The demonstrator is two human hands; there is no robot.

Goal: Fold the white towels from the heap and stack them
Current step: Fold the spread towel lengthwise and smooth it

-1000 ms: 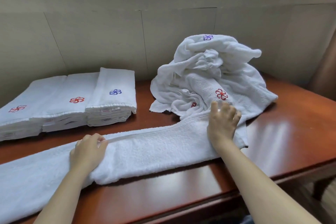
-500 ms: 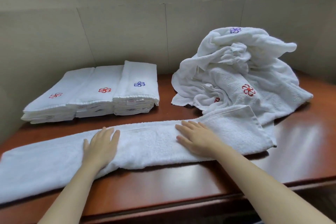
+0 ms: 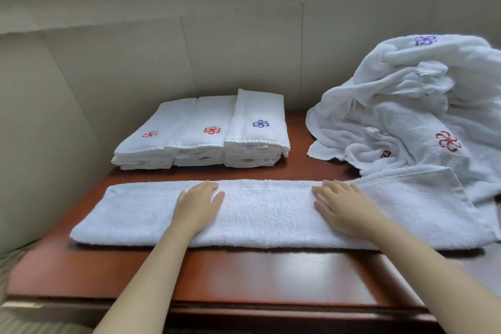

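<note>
A white towel (image 3: pixel 267 214), folded lengthwise into a long strip, lies across the wooden table (image 3: pixel 244 276). My left hand (image 3: pixel 199 205) rests flat on it left of the middle, fingers straight. My right hand (image 3: pixel 343 207) presses flat on it right of the middle. A heap of crumpled white towels (image 3: pixel 412 111) with red and blue flower marks sits at the back right, touching the strip's right end. Three stacks of folded towels (image 3: pixel 206 134) stand side by side at the back left.
A beige panelled wall (image 3: pixel 244 49) with a window sill above closes off the back and left of the table. The table's front edge (image 3: pixel 217 306) runs just below my forearms.
My left hand has gone from gripping the towel's edge to lying flat. My right hand slid left from the strip's right end. The view has shifted left and closer.
</note>
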